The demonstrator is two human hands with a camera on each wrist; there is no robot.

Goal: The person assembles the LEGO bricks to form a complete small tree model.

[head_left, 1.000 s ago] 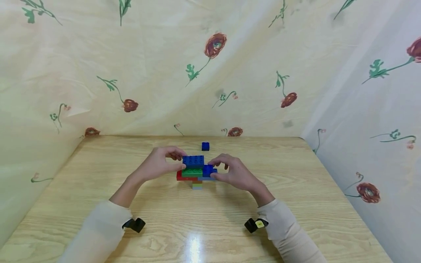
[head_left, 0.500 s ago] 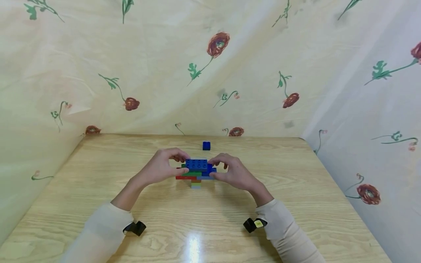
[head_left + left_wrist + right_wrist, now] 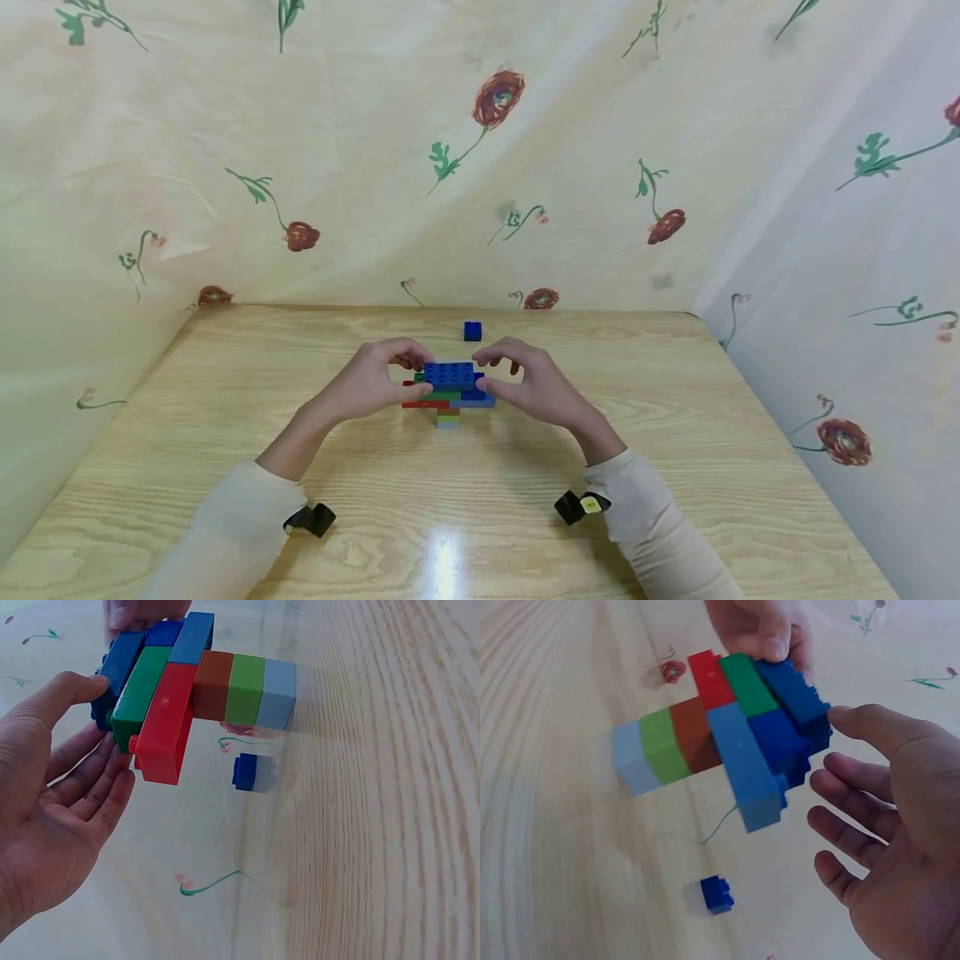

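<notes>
A stack of toy building bricks stands upright on the table, its narrow column made of a pale blue (image 3: pixel 277 694), a lime green (image 3: pixel 246 688) and a brown brick (image 3: pixel 212 685). Above the column, a red brick (image 3: pixel 166 727) and a lighter blue brick (image 3: pixel 742 765) lie side by side. They bear a green brick (image 3: pixel 139 697) and a dark blue brick (image 3: pixel 778 739). On top sits a long blue brick (image 3: pixel 448 377); my left hand (image 3: pixel 375 379) pinches its left end. My right hand (image 3: pixel 532 383) is at its right end, thumb tip right at the edge, other fingers loosely bent and apart.
A loose small dark blue brick (image 3: pixel 472 332) lies behind the stack, near the back of the wooden table (image 3: pixel 450 475). A flowered cloth (image 3: pixel 360 150) hangs behind the table and along its sides.
The long blue brick has moved right and down onto the green and dark blue bricks with my left hand. My right hand has let go of the dark blue brick, its fingers spreading slightly.
</notes>
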